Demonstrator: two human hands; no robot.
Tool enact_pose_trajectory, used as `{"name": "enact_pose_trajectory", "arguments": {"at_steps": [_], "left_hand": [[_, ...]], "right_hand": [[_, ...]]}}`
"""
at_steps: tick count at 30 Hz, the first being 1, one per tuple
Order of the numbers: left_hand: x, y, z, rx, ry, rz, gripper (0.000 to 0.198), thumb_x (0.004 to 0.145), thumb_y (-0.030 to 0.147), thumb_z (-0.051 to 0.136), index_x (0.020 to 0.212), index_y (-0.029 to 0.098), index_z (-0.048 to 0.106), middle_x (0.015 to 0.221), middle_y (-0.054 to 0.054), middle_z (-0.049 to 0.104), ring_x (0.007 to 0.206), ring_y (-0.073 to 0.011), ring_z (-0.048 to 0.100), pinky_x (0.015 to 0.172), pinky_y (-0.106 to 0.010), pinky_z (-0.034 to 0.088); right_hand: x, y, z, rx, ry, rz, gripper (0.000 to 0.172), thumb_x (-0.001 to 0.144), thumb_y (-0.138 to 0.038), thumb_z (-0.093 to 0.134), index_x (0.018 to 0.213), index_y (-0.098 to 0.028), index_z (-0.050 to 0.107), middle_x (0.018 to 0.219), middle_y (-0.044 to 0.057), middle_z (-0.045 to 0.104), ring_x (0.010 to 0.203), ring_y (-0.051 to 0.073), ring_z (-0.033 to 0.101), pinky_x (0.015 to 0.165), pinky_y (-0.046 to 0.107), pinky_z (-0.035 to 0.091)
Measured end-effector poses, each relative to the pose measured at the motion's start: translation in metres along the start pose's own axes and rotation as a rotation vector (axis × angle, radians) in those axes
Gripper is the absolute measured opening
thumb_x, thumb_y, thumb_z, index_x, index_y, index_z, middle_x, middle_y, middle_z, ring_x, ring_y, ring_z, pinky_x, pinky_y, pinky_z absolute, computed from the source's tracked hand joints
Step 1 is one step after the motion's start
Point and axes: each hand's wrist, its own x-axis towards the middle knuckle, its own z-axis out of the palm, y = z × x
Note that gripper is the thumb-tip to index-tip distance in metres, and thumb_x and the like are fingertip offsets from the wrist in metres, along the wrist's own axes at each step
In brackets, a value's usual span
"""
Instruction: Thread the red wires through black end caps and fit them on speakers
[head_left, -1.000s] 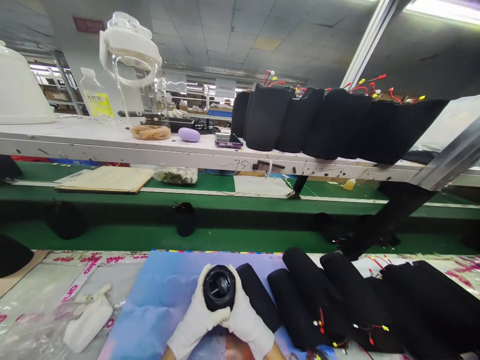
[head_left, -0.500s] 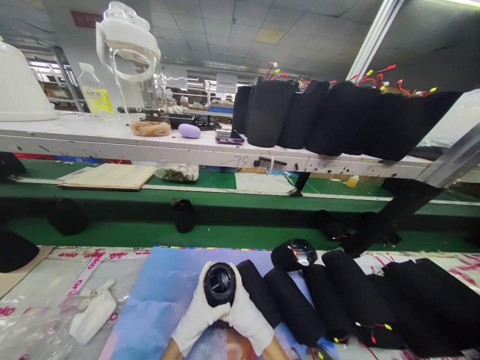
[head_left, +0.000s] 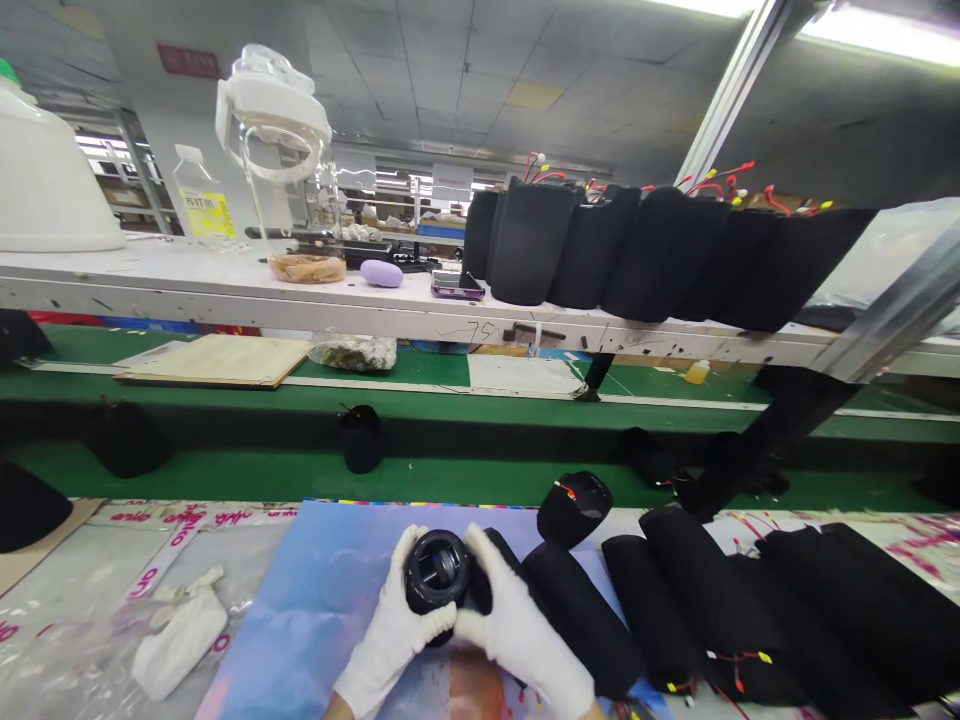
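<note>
A black round part with a ringed, open-looking top stands over the blue-and-pink sheet. My left hand, in a white glove, wraps round its left side with the thumb across the front. On the other side, my right hand, also gloved, has its thumb and fingers apart, with a small gap between it and the part. Behind that hand lies a black cylinder, partly hidden. More black cylinders lie to the right, some with red and yellow connectors.
A black piece sits at the sheet's back edge. A white glove lies on plastic at left. Beyond is a green belt. The white shelf above carries a clear jug and several upright black cylinders.
My right hand has come away from the round part and opened toward the right. My left hand still holds the part. The black piece at the back has turned, and the view has shifted slightly.
</note>
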Motion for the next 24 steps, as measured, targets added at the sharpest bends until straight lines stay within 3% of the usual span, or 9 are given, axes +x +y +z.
{"name": "enact_pose_trajectory", "arguments": {"at_steps": [3, 5, 8, 11, 14, 20, 22, 24], "left_hand": [[0.003, -0.01, 0.005, 0.008, 0.024, 0.04, 0.109, 0.064, 0.057, 0.081, 0.148, 0.02, 0.022, 0.151, -0.023, 0.045, 0.14, -0.0356, 0.045, 0.116, -0.052, 0.037], [0.005, -0.018, 0.009, 0.017, 0.039, 0.061, 0.112, 0.064, 0.062, 0.08, 0.149, 0.02, 0.021, 0.15, -0.023, 0.047, 0.139, -0.0366, 0.047, 0.114, -0.053, 0.039], [0.007, -0.023, 0.01, 0.053, 0.053, 0.086, 0.117, 0.058, 0.067, 0.08, 0.149, 0.019, 0.025, 0.145, -0.023, 0.052, 0.134, -0.0393, 0.052, 0.111, -0.056, 0.042], [0.005, -0.018, 0.003, 0.112, 0.05, 0.118, 0.11, 0.059, 0.067, 0.08, 0.146, 0.019, 0.032, 0.143, -0.022, 0.055, 0.131, -0.0388, 0.056, 0.109, -0.056, 0.045], [0.002, -0.007, -0.006, 0.195, 0.028, 0.144, 0.092, 0.067, 0.057, 0.08, 0.142, 0.021, 0.042, 0.143, -0.019, 0.056, 0.133, -0.0368, 0.054, 0.11, -0.057, 0.043], [-0.001, 0.004, -0.013, 0.328, 0.002, 0.159, 0.078, 0.067, 0.046, 0.081, 0.136, 0.022, 0.054, 0.141, -0.017, 0.059, 0.134, -0.039, 0.052, 0.114, -0.063, 0.036], [-0.001, 0.007, -0.012, 0.347, -0.009, 0.145, 0.078, 0.068, 0.043, 0.081, 0.137, 0.023, 0.052, 0.141, -0.016, 0.059, 0.133, -0.0377, 0.053, 0.113, -0.06, 0.038], [0.0, 0.012, -0.009, 0.35, -0.014, 0.124, 0.088, 0.07, 0.039, 0.079, 0.147, 0.023, 0.038, 0.141, -0.015, 0.059, 0.13, -0.0341, 0.057, 0.109, -0.055, 0.045]], "right_hand": [[0.005, -0.004, -0.026, -0.074, 0.01, 0.045, 0.075, 0.087, -0.024, 0.063, 0.154, -0.029, 0.032, 0.157, 0.008, 0.044, 0.146, 0.026, 0.038, 0.122, 0.051, 0.025], [0.008, -0.001, -0.03, -0.142, -0.039, 0.069, 0.08, 0.08, -0.016, 0.062, 0.154, -0.027, 0.033, 0.158, 0.009, 0.041, 0.148, 0.027, 0.034, 0.124, 0.053, 0.018], [0.012, 0.008, -0.013, -0.135, -0.173, 0.074, 0.095, 0.068, -0.014, 0.07, 0.155, -0.019, 0.033, 0.156, 0.015, 0.043, 0.145, 0.032, 0.038, 0.121, 0.054, 0.025], [0.013, 0.017, 0.014, -0.088, -0.251, 0.044, 0.105, 0.067, -0.018, 0.073, 0.158, -0.015, 0.021, 0.156, 0.018, 0.042, 0.143, 0.033, 0.042, 0.119, 0.051, 0.032], [0.011, 0.019, 0.027, -0.053, -0.25, 0.02, 0.104, 0.067, -0.013, 0.066, 0.159, -0.017, 0.018, 0.153, 0.016, 0.046, 0.139, 0.03, 0.048, 0.117, 0.048, 0.036], [0.011, 0.024, 0.028, -0.023, -0.15, -0.024, 0.095, 0.058, -0.006, 0.061, 0.15, -0.022, 0.044, 0.156, 0.009, 0.043, 0.143, 0.03, 0.041, 0.122, 0.047, 0.027], [0.015, 0.032, 0.028, 0.02, -0.139, -0.016, 0.096, 0.059, -0.009, 0.064, 0.15, -0.025, 0.042, 0.152, 0.007, 0.049, 0.138, 0.031, 0.048, 0.117, 0.049, 0.035], [0.02, 0.041, 0.032, 0.074, -0.124, -0.005, 0.085, 0.067, -0.016, 0.064, 0.149, -0.028, 0.044, 0.147, 0.005, 0.055, 0.133, 0.031, 0.054, 0.113, 0.05, 0.041]]}}
